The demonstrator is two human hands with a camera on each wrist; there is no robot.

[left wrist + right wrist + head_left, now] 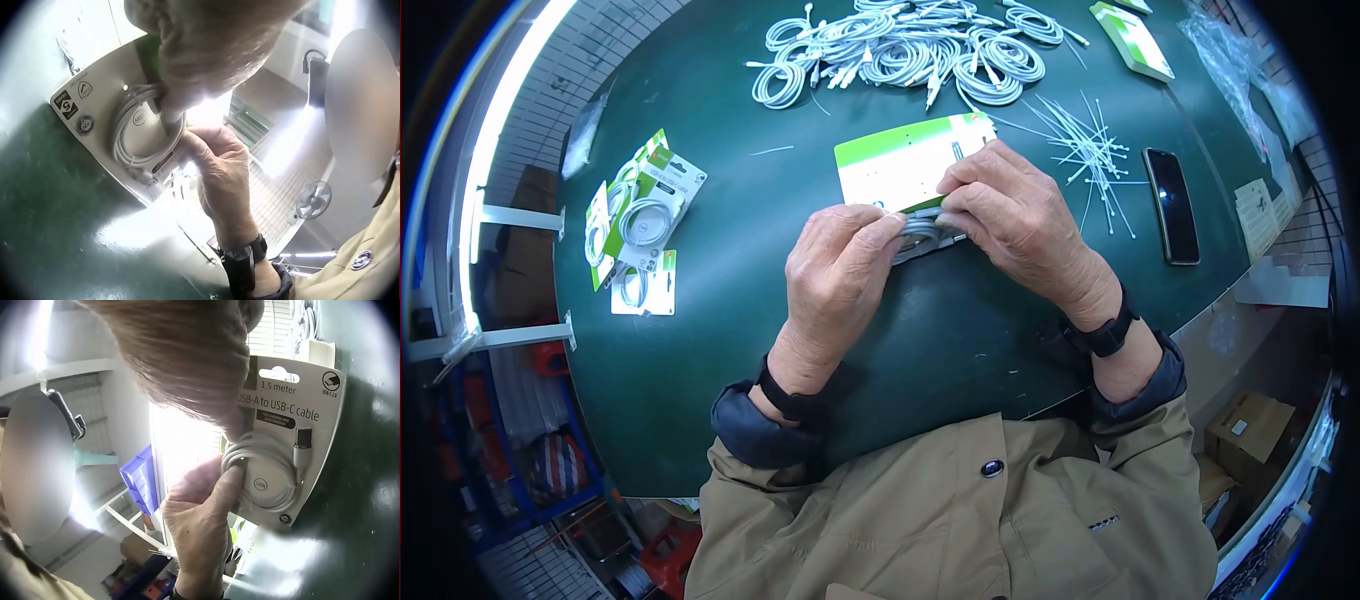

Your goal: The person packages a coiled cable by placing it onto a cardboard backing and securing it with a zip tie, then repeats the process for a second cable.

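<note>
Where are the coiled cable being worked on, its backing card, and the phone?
coiled cable [265, 472]: right wrist view, on the white loops.
backing card [895, 165]: head view, on its white face.
phone [1172, 205]: head view, on the dark screen.

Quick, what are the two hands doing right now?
Left hand: fingers pinch the coiled white USB cable on its white and green packaging card.
Right hand: fingers grip the same cable and card.

Table [730, 230]: smooth dark green, slight sheen. Backing card [312, 425]: matt printed cardboard. Coiled cable [265, 478]: smooth white plastic. Phone [1172, 205]: glossy black.
</note>
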